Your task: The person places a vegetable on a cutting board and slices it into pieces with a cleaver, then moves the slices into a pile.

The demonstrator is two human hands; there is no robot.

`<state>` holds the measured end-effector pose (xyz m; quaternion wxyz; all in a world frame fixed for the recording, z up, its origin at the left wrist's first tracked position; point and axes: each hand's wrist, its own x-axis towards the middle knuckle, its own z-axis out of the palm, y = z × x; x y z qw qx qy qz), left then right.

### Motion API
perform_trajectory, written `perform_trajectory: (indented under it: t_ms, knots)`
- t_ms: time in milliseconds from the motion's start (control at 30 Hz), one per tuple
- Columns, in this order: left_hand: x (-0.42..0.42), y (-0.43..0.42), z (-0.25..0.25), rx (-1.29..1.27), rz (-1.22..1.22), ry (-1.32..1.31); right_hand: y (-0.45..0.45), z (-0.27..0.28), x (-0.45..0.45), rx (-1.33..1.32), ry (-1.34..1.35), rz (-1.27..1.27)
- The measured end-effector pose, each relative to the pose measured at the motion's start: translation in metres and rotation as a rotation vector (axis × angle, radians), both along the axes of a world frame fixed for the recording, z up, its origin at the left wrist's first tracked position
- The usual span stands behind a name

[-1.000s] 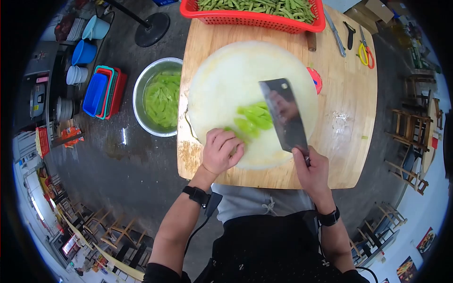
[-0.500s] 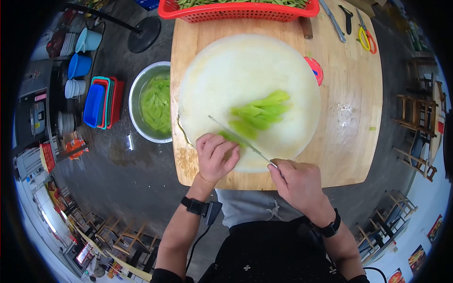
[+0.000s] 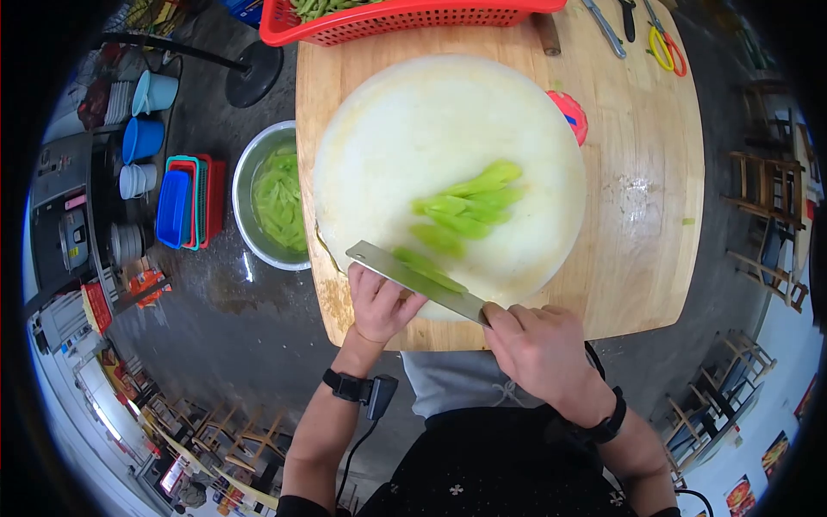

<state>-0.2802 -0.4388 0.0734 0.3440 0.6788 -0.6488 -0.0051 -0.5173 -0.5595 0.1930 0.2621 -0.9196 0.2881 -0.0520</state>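
Note:
My right hand [image 3: 544, 351] is wrapped round the handle of a cleaver [image 3: 418, 283]. The broad face of its blade is tilted up, over the near edge of a round, pale cutting board [image 3: 405, 121]. Long light-green vegetable slices [image 3: 431, 270] lie along the blade's far edge; whether they rest on the steel or the board, I cannot tell. My left hand [image 3: 382, 306] is at the blade's left half, thumb apart from the fingers, fingertips partly hidden by the blade. A fanned pile of the same slices [image 3: 474, 202] lies farther back on the board.
The board is on a wooden table [image 3: 637, 258]. A metal basin [image 3: 244, 198] of green slices in water stands left. A red basket [image 3: 405, 24] of green pods is at the back, with a knife [image 3: 606, 30] and scissors [image 3: 665, 47] right of it. A red round object [image 3: 568, 116] touches the board.
The cleaver has turned from edge-on to showing its broad face, and its tip has moved left and nearer me. My left hand has shifted slightly left, now partly behind the blade.

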Motion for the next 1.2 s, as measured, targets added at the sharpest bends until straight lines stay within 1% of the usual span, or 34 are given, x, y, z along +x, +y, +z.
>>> perform_trajectory:
  t_ms: [200,500,567,600,667,700,767,800,867,933,1000,1033,1100,1133,1200]
  knots:
    - [0.001,-0.002,0.001,-0.005,-0.002,0.007,0.003,0.0,-0.002,-0.004,0.056,0.027]
    - [-0.007,-0.011,0.004,-0.049,0.041,0.115,-0.009,-0.001,0.001,0.014,-0.048,-0.104]
    - [-0.009,-0.012,0.003,-0.054,0.047,0.13,-0.01,-0.003,-0.001,0.299,-0.067,-0.296]
    - [-0.008,-0.012,0.002,-0.055,0.048,0.142,-0.011,-0.001,-0.003,0.292,-0.07,-0.292]
    - [-0.008,-0.012,0.005,-0.055,0.056,0.148,-0.013,0.003,-0.009,0.58,-0.104,-0.55]
    - [-0.009,-0.011,0.005,-0.047,0.061,0.159,-0.015,0.006,-0.01,0.576,-0.102,-0.548]
    - [-0.009,-0.01,0.007,-0.04,0.072,0.167,-0.02,0.015,-0.012,1.005,-0.245,-0.811]
    - [-0.01,-0.012,0.009,-0.035,0.083,0.171,-0.023,0.015,-0.017,0.996,-0.246,-0.807]
    - [-0.009,-0.014,0.012,-0.038,0.099,0.191,-0.026,0.008,-0.027,1.136,-0.267,-0.787]
    - [-0.01,-0.015,0.02,-0.045,0.116,0.206,-0.024,0.007,-0.029,1.146,-0.282,-0.809]
    - [-0.017,-0.014,0.033,-0.038,0.205,0.346,-0.021,0.005,-0.037,1.239,-0.3,-0.827]
    - [-0.023,-0.016,0.041,-0.043,0.204,0.344,-0.021,0.008,-0.037,1.236,-0.303,-0.825]
    - [-0.042,-0.025,0.058,0.187,0.269,1.005,-0.019,0.014,-0.035,1.416,-0.319,-0.825]
    - [-0.051,-0.032,0.066,0.184,0.267,1.002,-0.018,0.016,-0.033,1.414,-0.323,-0.823]
    - [-0.06,-0.047,0.079,0.361,0.342,1.996,-0.015,0.017,-0.029,1.47,-0.28,-0.761]
